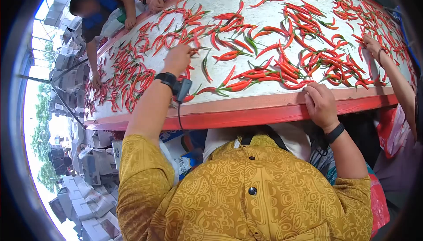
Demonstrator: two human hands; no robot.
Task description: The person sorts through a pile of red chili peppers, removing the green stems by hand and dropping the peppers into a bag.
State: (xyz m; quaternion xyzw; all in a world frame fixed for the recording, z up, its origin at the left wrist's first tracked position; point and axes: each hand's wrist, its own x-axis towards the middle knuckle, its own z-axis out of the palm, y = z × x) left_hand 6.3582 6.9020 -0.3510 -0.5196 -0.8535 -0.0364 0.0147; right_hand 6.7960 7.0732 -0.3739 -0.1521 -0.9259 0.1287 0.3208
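- A wide white desk (264, 92) with a red rim fills the upper half of the frame, strewn with red chillies (291, 69), green stems attached.
- At the left edge and lower left of the frame, stacks of pale boxes (83, 205) sit below, with trees and daylight past them.
- The person wears a mustard patterned shirt (246, 192), filling the lower middle.
- The left hand (177, 59), centre-left of the frame, reaches onto the desk; its fingers are curled down among the chillies there and touch them. I cannot tell whether it grips one.
- A black band with a small device (175, 83) sits on that wrist.
- The right hand (320, 104), right of centre, rests on the near red rim, fingers bent over the edge, holding no chilli; a black band is on its wrist.
- Other people's hands work the chillies: one at the right edge (372, 46), others at the upper left (155, 3).
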